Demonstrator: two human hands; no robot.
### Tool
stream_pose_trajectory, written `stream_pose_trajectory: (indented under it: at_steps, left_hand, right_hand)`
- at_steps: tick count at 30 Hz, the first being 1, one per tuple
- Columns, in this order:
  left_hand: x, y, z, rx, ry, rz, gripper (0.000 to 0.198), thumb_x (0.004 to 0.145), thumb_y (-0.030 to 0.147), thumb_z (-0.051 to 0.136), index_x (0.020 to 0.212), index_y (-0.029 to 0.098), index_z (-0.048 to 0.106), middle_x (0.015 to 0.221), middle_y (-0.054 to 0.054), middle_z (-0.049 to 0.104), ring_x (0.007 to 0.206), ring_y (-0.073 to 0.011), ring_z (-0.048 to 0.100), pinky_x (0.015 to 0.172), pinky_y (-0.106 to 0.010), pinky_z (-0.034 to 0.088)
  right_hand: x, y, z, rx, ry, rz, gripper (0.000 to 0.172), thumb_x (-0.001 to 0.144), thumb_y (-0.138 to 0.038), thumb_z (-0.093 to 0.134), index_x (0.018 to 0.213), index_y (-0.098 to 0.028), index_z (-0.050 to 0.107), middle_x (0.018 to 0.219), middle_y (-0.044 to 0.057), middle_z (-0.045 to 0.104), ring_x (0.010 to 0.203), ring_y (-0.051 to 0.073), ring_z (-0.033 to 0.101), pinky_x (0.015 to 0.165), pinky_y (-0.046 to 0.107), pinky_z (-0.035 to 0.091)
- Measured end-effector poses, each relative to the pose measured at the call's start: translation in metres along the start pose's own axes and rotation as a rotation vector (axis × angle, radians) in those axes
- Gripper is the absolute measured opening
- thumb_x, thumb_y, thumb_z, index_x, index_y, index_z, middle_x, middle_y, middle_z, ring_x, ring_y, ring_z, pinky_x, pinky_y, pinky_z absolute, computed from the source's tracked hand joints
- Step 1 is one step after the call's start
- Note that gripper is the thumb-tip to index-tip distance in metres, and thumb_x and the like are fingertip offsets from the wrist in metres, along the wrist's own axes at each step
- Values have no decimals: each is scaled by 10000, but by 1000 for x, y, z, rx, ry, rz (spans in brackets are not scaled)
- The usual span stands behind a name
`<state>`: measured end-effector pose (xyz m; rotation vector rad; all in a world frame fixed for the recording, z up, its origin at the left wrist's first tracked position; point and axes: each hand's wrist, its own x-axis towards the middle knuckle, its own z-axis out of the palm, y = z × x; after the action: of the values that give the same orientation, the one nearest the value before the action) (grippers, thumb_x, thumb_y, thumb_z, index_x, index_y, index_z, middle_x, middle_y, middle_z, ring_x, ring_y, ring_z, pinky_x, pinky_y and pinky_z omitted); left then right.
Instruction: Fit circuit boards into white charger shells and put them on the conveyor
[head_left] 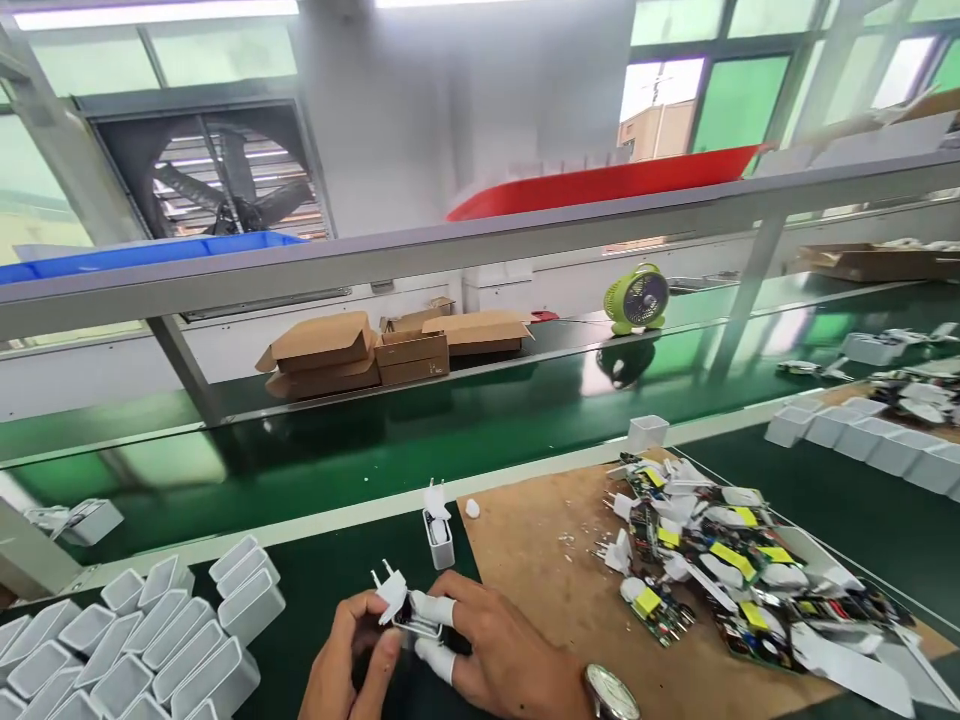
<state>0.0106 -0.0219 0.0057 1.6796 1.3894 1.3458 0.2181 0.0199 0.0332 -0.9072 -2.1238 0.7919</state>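
Note:
My left hand (349,650) pinches a white two-pin plug piece (391,590) between thumb and forefinger. My right hand (499,640), with white covers on two fingertips and a watch at the wrist, grips the white charger housing (420,628) just below it. Dark parts show in the housing's mouth, where the plug piece meets it; how deep they sit is hidden by my fingers. Just beyond my hands stands another white charger housing (440,540), with a plug piece sticking out of its top.
Many empty white housings (180,640) cluster at left. Circuit boards with yellow-taped parts (720,560) lie heaped on a brown board (540,560) at right. A green conveyor (487,415) runs behind, with cardboard boxes (412,355) and a small green fan (636,298) beyond. A shelf (390,262) crosses above.

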Motion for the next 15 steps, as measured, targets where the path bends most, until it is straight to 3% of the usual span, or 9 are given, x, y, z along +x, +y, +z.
stream_pose_trajectory:
  at_steps: [3,5,9,15]
  left_hand:
    - [-5,-10,5,25,1,149,754,927,660,707,1492,225,462,1427,-179,650,1271,-339,688,1046,-452,598]
    - [-8,-12,9,96,23,215,762,931,546,739,1557,243,426,1488,-183,593,1366,-375,614,1111,-511,558]
    - [-9,-5,13,99,71,264,669,989,452,686,1571,273,409,1391,-158,619,1260,-340,660,1025,-483,612]
    - [-7,3,11,37,45,259,708,993,465,697,1599,315,362,1384,-135,615,1229,-323,663,990,-471,623]
  right_hand:
    - [5,-2,5,488,23,236,402,914,-559,713,1147,-231,730,1094,80,727,954,241,702,875,370,567]
    - [9,-2,10,716,8,368,556,873,-693,715,1141,-206,726,972,74,744,852,243,722,800,379,585]
    - [11,-2,15,871,-64,477,644,871,-775,660,1097,-176,729,842,74,755,722,257,749,751,407,591]
    - [7,-1,14,953,-94,545,613,845,-754,721,1015,-165,734,828,82,775,796,291,779,724,370,574]
